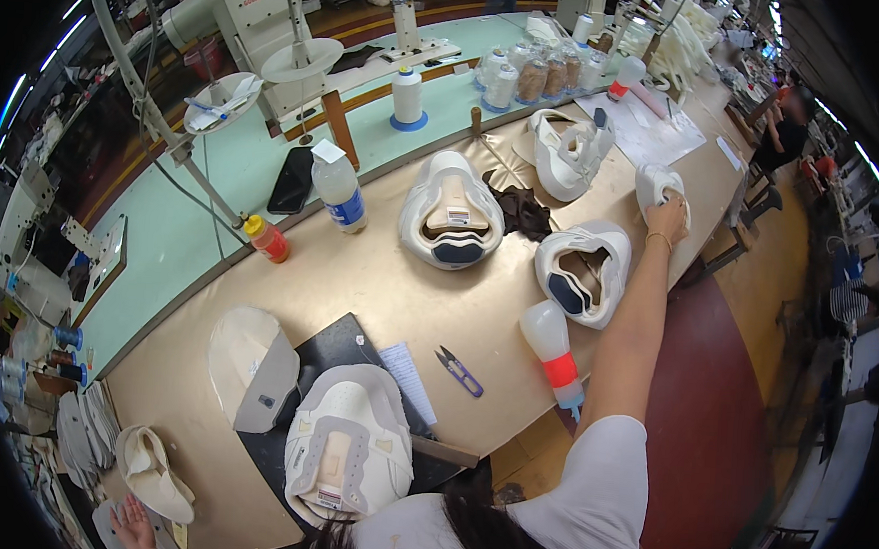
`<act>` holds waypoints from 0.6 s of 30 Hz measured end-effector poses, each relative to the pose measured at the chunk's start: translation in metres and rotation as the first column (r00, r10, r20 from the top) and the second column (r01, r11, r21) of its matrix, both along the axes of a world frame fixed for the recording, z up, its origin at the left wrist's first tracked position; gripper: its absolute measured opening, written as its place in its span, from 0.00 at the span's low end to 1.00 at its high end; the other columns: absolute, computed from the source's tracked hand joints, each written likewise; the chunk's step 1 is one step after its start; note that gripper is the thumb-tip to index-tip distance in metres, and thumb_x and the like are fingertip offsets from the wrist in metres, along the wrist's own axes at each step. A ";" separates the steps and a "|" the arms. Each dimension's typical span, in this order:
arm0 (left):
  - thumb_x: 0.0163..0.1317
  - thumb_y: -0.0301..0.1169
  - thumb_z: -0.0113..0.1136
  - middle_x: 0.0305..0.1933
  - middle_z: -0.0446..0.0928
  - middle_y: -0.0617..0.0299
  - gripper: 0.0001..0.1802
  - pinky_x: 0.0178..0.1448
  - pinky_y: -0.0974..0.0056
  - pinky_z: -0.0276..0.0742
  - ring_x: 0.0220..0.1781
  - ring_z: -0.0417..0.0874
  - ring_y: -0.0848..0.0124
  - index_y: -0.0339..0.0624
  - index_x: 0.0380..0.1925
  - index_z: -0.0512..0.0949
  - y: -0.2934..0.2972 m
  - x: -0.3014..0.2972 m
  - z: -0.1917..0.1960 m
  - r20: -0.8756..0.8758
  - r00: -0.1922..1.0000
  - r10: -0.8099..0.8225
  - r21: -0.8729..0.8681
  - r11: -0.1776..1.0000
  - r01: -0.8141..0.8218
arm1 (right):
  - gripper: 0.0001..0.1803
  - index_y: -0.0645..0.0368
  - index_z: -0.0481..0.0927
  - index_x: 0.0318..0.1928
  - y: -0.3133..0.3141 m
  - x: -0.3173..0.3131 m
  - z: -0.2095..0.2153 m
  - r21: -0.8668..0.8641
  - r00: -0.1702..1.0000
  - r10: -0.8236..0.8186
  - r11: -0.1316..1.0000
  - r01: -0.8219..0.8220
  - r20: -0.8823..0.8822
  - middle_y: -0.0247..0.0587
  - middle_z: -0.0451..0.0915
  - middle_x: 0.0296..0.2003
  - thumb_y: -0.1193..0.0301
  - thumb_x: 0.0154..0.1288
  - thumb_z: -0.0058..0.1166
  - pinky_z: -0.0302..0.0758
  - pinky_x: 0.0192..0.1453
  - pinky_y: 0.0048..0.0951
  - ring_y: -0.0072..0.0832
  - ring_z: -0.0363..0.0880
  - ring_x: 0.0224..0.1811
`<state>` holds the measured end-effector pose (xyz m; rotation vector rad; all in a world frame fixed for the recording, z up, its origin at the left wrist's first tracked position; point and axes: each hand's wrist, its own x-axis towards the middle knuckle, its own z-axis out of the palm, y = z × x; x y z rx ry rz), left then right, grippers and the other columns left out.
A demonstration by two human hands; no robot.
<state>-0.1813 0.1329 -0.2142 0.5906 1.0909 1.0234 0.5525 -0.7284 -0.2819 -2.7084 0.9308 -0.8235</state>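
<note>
My right arm is stretched far to the right, and my right hand (668,219) grips a white shoe (651,186) at its opening. My left hand (133,530) is low at the left with fingers spread, next to a cream shoe upper (164,487) and grey pieces. Close in front of me, a white and grey shoe upper (356,449) lies on a black board (341,344). A flat cream and grey upper piece (253,369) overlaps the board's left side. Three more white shoes, one (453,211) in the middle, another (589,272) right of it, a third (569,154) behind, stand on the table.
Purple thread snips (459,371) and a glue bottle with a red band (552,352) lie near the front edge. Farther back are a water bottle (339,190), a phone (292,180), a small red bottle (266,239), thread cones (407,99) and a dark cloth (520,211). Stacked grey pieces (85,435) stand left.
</note>
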 end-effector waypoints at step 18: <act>0.69 0.40 0.47 0.63 0.66 0.56 0.26 0.64 0.62 0.66 0.63 0.68 0.65 0.43 0.63 0.62 -0.069 0.156 0.030 0.276 0.825 -0.494 0.202 0.869 0.453 | 0.23 0.65 0.72 0.47 0.179 -0.185 0.215 0.374 0.333 0.224 -0.173 -0.911 0.916 0.40 0.78 0.41 0.67 0.55 0.66 0.77 0.47 0.27 0.25 0.78 0.41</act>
